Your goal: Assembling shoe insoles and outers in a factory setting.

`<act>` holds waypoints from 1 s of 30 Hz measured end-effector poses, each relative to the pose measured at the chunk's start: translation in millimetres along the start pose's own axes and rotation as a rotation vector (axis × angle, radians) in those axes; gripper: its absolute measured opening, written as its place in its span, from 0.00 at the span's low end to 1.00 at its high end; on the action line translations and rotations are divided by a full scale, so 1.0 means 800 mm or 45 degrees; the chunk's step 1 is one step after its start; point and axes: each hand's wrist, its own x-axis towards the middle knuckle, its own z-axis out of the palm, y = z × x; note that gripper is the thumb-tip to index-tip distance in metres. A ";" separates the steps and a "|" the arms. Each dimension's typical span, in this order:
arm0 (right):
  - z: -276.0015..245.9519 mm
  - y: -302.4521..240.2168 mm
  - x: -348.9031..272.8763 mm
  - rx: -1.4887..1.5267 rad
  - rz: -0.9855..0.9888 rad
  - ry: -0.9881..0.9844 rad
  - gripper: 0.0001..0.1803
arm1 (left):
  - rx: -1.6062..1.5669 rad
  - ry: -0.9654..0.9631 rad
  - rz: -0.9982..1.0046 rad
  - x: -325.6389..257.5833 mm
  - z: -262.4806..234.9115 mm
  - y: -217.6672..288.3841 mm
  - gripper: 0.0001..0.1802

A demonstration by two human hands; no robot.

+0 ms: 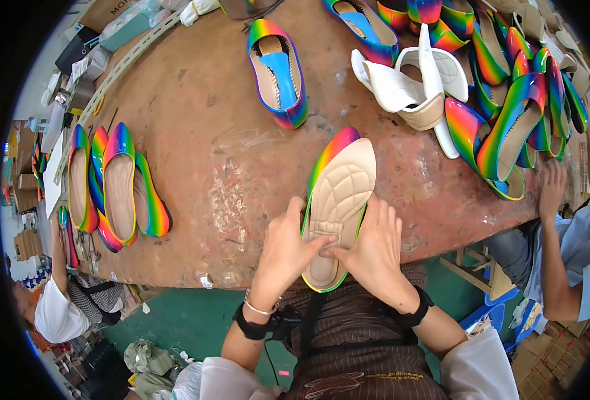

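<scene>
Between my hands, at the front edge of the table, is a glossy rainbow flat shoe [329,155], toe pointing away from me. A beige quilted insole [345,179] lies over it: the heel end sits down in the shoe, while the pointed front end lies on top of the toe, outside the opening. My left hand [285,245] grips the left side of the shoe, and my right hand [375,247] is wrapped round the right side. Both thumbs press on the insole near the heel, their tips almost touching.
Several rainbow flats [119,190] stand at the left; another shoe with a blue lining [277,73] stands ahead. White and beige insoles [401,87] lie beside a shoe pile [508,127] at the right. Co-workers sit at both sides, one resting a hand [552,190] on the table edge.
</scene>
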 end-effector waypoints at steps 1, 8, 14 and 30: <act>0.001 0.000 0.005 -0.014 0.056 -0.001 0.57 | -0.001 -0.083 0.008 0.010 -0.005 -0.006 0.26; 0.006 0.011 0.037 0.001 0.182 0.116 0.40 | -0.074 -0.138 -0.091 0.030 -0.010 -0.013 0.19; 0.012 0.017 0.041 -0.055 0.096 0.206 0.36 | -0.028 0.013 -0.056 0.031 0.000 -0.012 0.21; -0.015 0.016 0.070 -0.210 -0.191 0.462 0.20 | 0.439 -0.120 -0.209 0.027 0.000 0.022 0.42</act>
